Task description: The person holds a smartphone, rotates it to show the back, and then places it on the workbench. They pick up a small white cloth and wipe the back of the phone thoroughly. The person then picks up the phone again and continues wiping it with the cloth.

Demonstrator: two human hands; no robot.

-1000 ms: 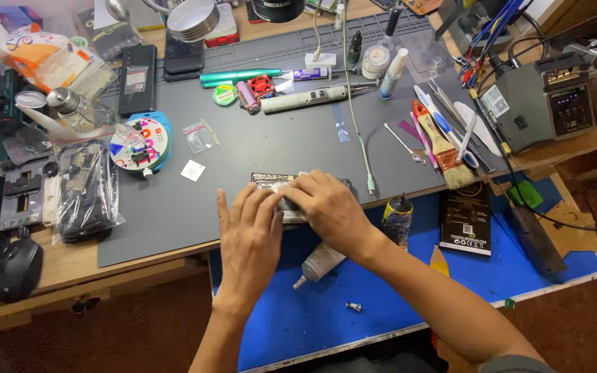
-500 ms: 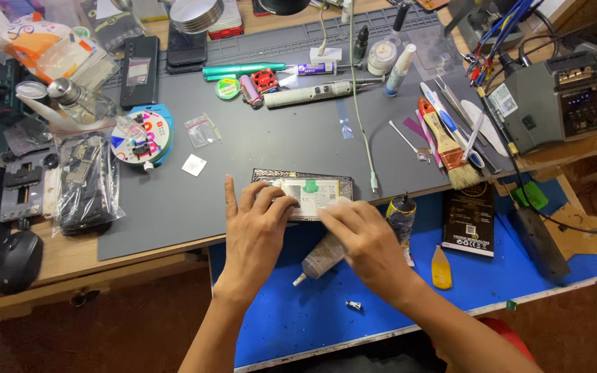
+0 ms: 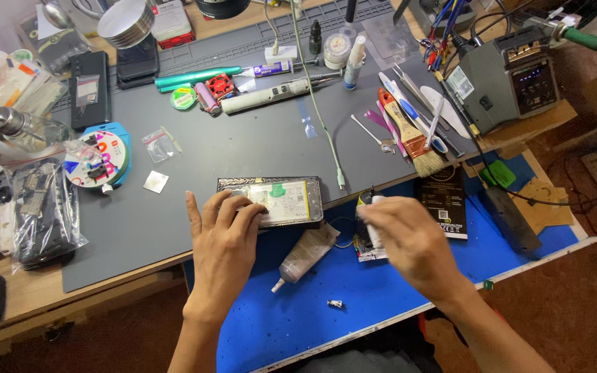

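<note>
Opened phone [image 3: 271, 201]: flat on grey mat, near worktop front edge | left hand [image 3: 221, 249]: fingers spread, pressing its left end | right hand [image 3: 409, 242]: closed around small bottle [image 3: 366, 224] just right of phone | glue tube [image 3: 305, 253]: on blue mat.

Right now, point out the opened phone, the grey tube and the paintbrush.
Opened phone [image 3: 281, 200]: head view, on its exposed battery.
Grey tube [image 3: 307, 252]: head view, on the middle of its body.
Paintbrush [image 3: 412, 141]: head view, on its metal ferrule.
</note>
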